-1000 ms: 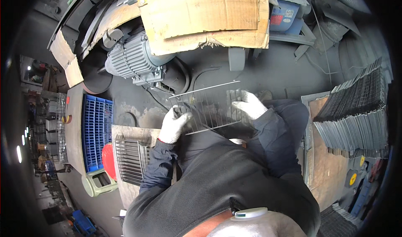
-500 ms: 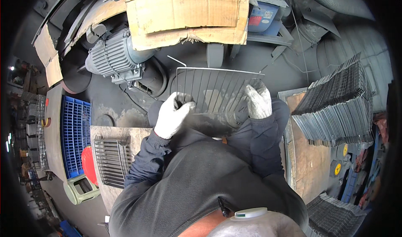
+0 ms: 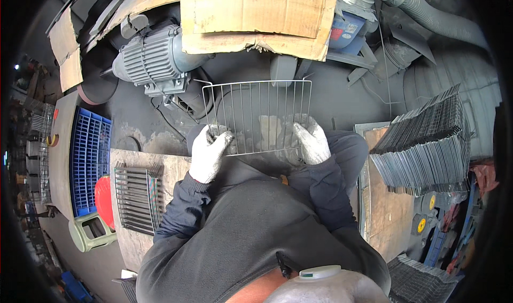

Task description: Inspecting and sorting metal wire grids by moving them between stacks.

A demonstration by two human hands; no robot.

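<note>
Between my two gloved hands I hold a wire rack (image 3: 251, 116), a rectangular frame with thin parallel rods, above my lap. My left hand (image 3: 210, 152), in a white glove, grips its left side near the lower corner, thumb over the wire. Opposite, my right hand (image 3: 311, 141) closes on the right side of the rack, its fingertips partly hidden behind the wires. A short bent wire end sticks out at the rack's upper left corner.
At my left a board holds a small stack of racks (image 3: 136, 198). A tall stack of racks (image 3: 425, 145) stands on a wooden board (image 3: 393, 212) at my right. Ahead are a grey motor (image 3: 152, 57) and cardboard (image 3: 256, 14). A blue crate (image 3: 91, 161) and green stool (image 3: 91, 233) sit farther left.
The rack has shifted left in view and now faces me more squarely. My right hand has come inward and down with it. The surroundings shift slightly as my head turns.
</note>
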